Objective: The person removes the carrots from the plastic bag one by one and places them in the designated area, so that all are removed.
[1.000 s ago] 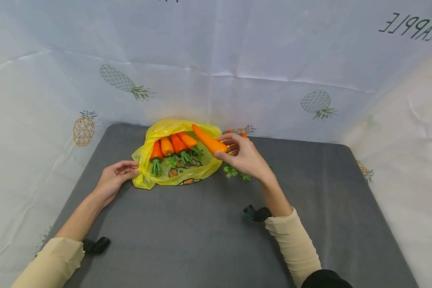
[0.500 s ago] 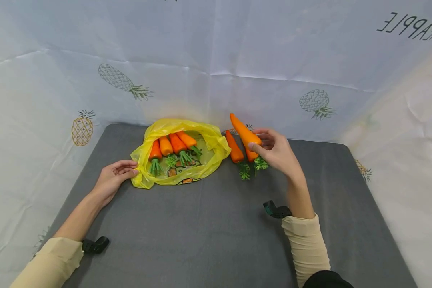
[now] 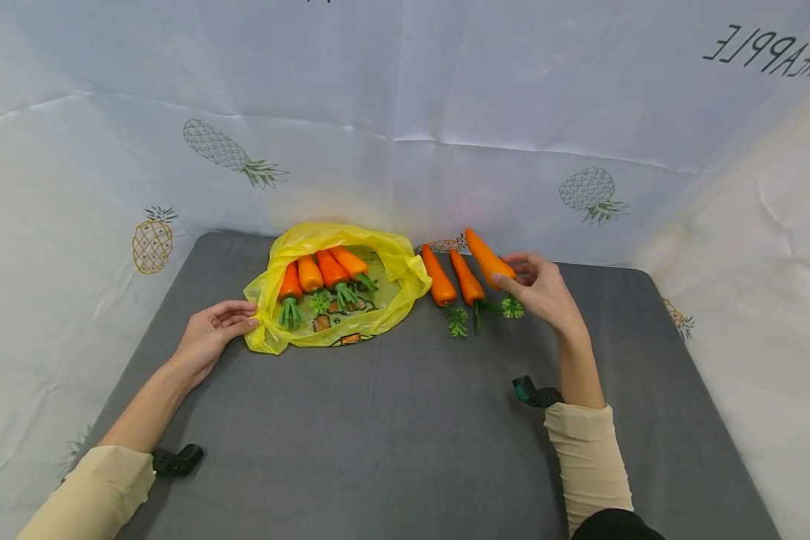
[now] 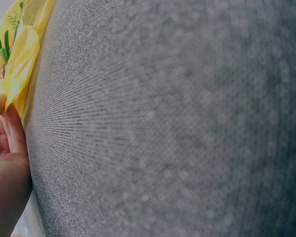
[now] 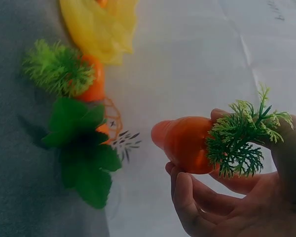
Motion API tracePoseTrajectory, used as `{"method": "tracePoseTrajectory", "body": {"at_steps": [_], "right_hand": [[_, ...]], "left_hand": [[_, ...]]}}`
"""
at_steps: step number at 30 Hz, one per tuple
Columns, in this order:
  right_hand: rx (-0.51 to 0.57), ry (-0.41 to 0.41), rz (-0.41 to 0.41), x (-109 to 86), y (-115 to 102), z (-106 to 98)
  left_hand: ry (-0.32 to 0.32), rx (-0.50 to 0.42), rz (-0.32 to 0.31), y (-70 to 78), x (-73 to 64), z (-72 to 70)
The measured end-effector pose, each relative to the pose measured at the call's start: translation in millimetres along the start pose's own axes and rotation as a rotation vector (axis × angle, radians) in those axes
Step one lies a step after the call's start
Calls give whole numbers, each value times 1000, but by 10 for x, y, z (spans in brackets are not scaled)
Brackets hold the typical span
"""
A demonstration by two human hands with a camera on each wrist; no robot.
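Note:
A yellow plastic bag point(image 3: 405, 259) lies with its mouth toward me at the back of the table, several orange carrots point(image 3: 328, 268) with green tops inside it. My left hand point(image 3: 214, 336) pinches the bag's left edge between thumb and fingers. To the right of the bag, my right hand point(image 3: 543, 289) holds a carrot point(image 3: 487, 259) by its thick end, tip pointing up and away. In the right wrist view, feathery green leaves point(image 5: 241, 143) stick out from this carrot's top. Two more carrots, one nearest the bag point(image 3: 439, 277) and one beside it point(image 3: 467, 279), lie on the table.
The table point(image 3: 351, 450) has a dark grey cloth. Behind it hangs a white sheet point(image 3: 445, 90) printed with pineapples, which meets the table's back edge close behind the bag and carrots. Black wrist cameras point(image 3: 178, 459) are strapped to both forearms.
My right hand has carried the carrot from the bag's mouth to the right, past the two loose carrots, then lowered it toward the table. My left hand keeps its pinch on the bag.

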State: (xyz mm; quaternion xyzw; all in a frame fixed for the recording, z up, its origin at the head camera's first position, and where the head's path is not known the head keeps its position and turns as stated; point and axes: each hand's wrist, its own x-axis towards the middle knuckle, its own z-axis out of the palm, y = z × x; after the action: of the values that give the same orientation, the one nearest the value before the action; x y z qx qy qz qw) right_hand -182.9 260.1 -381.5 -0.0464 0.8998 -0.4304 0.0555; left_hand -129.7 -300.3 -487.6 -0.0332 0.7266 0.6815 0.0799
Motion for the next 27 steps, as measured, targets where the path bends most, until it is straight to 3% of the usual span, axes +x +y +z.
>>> {"method": "tracePoseTrajectory", "body": {"at_steps": [11,27], "right_hand": [[-43,-30,64,138,365,51],[-101,-80,105,246,566,139]], "left_hand": [[2,-2,3,18,-15,7],[0,17,6,33,-24,12]]}}
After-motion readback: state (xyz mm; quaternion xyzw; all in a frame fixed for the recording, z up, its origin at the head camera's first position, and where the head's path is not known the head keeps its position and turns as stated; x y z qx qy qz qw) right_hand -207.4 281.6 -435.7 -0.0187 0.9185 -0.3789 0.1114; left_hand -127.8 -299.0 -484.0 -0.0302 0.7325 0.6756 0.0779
